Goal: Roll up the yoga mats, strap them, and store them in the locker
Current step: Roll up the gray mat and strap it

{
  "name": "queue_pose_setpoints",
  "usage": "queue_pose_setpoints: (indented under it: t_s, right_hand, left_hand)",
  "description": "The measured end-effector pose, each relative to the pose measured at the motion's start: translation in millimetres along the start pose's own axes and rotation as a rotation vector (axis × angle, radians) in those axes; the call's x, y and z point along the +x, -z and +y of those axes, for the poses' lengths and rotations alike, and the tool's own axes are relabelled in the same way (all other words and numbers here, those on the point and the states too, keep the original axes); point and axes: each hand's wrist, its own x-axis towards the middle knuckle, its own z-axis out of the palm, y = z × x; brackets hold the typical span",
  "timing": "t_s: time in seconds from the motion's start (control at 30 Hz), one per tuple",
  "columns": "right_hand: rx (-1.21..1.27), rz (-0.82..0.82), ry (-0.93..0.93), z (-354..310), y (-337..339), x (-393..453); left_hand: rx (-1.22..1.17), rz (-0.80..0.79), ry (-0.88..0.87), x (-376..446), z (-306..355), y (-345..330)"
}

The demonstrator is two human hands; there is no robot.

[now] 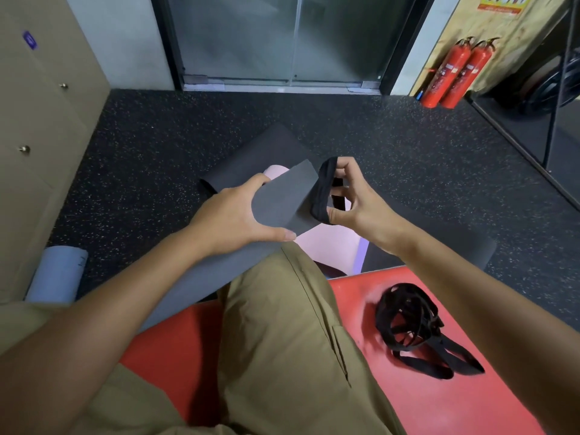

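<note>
A: Left hand (pixel 233 216)?
B: Grip wrapped round the end of a rolled dark grey foam yoga mat (pixel 276 202), thumb below, fingers over the top. Roll runs back under the left forearm, across the lap.

A: Right hand (pixel 354 196)?
B: Grip pinching a black elastic strap loop (pixel 323 189), thumb and fingers stretching it open just beside the roll's end. Loop touching the mat edge or not, can't tell.

A: Around them?
B: Flat black mat (pixel 270 152) on the speckled floor ahead, pink mat (pixel 329 246) over it. Person in khaki trousers sits on a red mat (pixel 439 403); tangled pile of black straps (pixel 411 328) lies on it, right side. Rolled pale blue mat (pixel 56 274) stands by the beige lockers (pixel 37 120), far left. Two red fire extinguishers (pixel 452 73) lean at the back wall, right.
</note>
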Motion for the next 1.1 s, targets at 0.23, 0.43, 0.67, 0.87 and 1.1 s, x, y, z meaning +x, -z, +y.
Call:
queue_pose_setpoints:
  t_s: [0.23, 0.43, 0.67, 0.87, 1.1]
  right_hand:
    - [-0.246, -0.218, 0.174, -66, -5, 22]
    - [-0.513, -0.352, 0.316, -117, -40, 34]
    - [-0.643, -0.478, 0.508, -173, -98, 42]
    - [-0.659, -0.521, 0.604, -199, -142, 44]
    - [-0.65, -0.516, 0.623, -205, -158, 46]
  left_hand:
    - [-0.367, 0.136, -0.109, -32, -5, 6]
    - [-0.504, 0.263, -0.13, -64, -17, 22]
    - [-0.611, 0.387, -0.16, -122, -36, 59]
    - [-0.636, 0.892, -0.22, -165, -6, 127]
    - [-0.492, 0.811, 0.006, -192, 1, 145]
